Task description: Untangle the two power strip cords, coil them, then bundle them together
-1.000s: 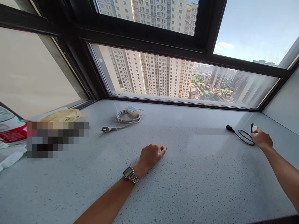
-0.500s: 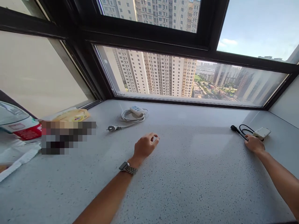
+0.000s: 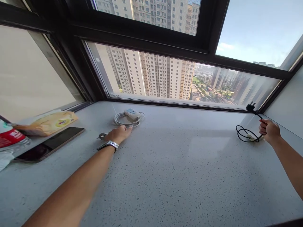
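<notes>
My left hand, a metal watch on its wrist, reaches over the speckled grey sill and rests on the white cord of a power strip, which lies coiled by the window. The cord's plug lies just left of that hand. My right hand grips a black cable at the far right. The cable's black plug is lifted up above my hand, while a loop still lies on the sill around a small white adapter.
A dark phone lies at the left, beside a yellow packet, a red-and-white container and crumpled white plastic. Black window frames close the far side, and a wall rises at the right.
My left hand has moved forward and left from the middle of the sill to the white cord. My right hand has closed on the black cable and raised its plug end.
</notes>
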Demonstrator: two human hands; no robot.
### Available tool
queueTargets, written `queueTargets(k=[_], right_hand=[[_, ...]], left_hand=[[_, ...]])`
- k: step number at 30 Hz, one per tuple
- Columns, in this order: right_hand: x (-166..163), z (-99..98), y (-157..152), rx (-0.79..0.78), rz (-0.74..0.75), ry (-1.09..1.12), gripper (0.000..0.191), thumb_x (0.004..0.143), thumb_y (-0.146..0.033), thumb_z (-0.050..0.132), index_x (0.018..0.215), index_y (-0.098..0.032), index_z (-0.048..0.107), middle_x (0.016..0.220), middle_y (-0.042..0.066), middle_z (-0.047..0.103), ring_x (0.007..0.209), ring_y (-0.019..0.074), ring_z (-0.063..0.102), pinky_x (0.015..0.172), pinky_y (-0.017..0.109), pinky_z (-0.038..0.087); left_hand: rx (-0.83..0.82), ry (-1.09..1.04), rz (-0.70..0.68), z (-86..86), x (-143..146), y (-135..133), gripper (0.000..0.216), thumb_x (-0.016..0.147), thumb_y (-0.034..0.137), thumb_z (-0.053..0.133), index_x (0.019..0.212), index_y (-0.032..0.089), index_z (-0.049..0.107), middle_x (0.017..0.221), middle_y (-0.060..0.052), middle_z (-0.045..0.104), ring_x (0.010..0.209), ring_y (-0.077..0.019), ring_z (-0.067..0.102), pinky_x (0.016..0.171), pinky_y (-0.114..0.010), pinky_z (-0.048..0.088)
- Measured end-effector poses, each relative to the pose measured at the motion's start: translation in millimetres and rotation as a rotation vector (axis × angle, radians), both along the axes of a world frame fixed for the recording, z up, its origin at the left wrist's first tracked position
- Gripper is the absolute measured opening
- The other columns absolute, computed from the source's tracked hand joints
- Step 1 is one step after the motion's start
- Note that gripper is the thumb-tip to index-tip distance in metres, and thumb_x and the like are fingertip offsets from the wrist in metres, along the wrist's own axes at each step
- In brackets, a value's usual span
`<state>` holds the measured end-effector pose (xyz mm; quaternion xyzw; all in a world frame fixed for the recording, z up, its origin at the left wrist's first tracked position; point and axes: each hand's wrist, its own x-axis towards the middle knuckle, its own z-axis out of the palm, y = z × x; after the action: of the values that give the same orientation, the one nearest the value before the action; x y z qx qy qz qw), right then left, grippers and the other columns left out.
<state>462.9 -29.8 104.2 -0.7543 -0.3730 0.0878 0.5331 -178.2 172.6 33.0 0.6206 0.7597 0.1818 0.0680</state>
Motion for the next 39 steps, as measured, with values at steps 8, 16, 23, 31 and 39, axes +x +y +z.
queueTargets(k=[8,16,23,31,39], right_hand=[[-53,39.6,-2,0.402,0.179,0.217,0.028,0.082,-0.054,0.044,0.072,-0.029,0.038,0.052,-0.007,0.016,0.039,0.0117,0.016,0.041,0.031,0.019],[-196,6.3,2,0.641,0.456,0.481,0.021,0.078,-0.039,0.059,0.083,-0.023,0.046,0.06,-0.007,0.041,0.041,0.0072,0.033,0.039,0.022,0.024],[-311,-60.1,-6,0.52,0.552,0.448,0.024,0.083,-0.045,0.057,0.086,-0.021,0.057,0.068,-0.001,0.051,0.057,0.012,0.045,0.052,0.026,0.039],[-357,-90.5,-11,0.445,0.584,0.186,0.026,0.088,-0.042,0.053,0.075,-0.023,0.063,0.083,0.005,0.05,0.078,0.0193,0.048,0.066,0.033,0.045],[-356,-107.6,-11,0.507,0.531,0.131,0.012,0.083,-0.031,0.056,0.09,-0.023,0.05,0.096,0.005,0.048,0.083,0.0182,0.05,0.069,0.032,0.044]], left_hand=[[0.524,-0.285,0.085,8.6,-13,-20,0.023,0.078,0.043,0.054,0.072,0.021,0.05,0.064,-0.006,0.057,0.079,-0.03,0.061,0.07,-0.04,0.045],[0.681,-0.947,-0.419,49.1,76,-71,0.015,0.078,0.021,0.05,0.08,0.022,0.035,0.085,-0.001,0.062,0.088,-0.0164,0.065,0.084,-0.033,0.051],[0.139,-1.439,-0.721,11.7,174,-150,0.021,0.084,0.035,0.052,0.097,0.023,0.041,0.07,0.006,0.052,0.051,-0.0066,0.042,0.05,-0.019,0.037],[0.006,-1.642,-0.621,-7.1,216,-185,0.06,0.074,0.058,0.065,0.116,0.022,0.04,0.069,0.005,0.049,0.061,-0.0105,0.048,0.059,-0.023,0.04],[0.051,-1.781,-0.566,-7.8,214,-179,0.044,0.08,0.048,0.063,0.111,0.025,0.041,0.066,0.006,0.048,0.059,-0.0092,0.047,0.058,-0.022,0.04]])
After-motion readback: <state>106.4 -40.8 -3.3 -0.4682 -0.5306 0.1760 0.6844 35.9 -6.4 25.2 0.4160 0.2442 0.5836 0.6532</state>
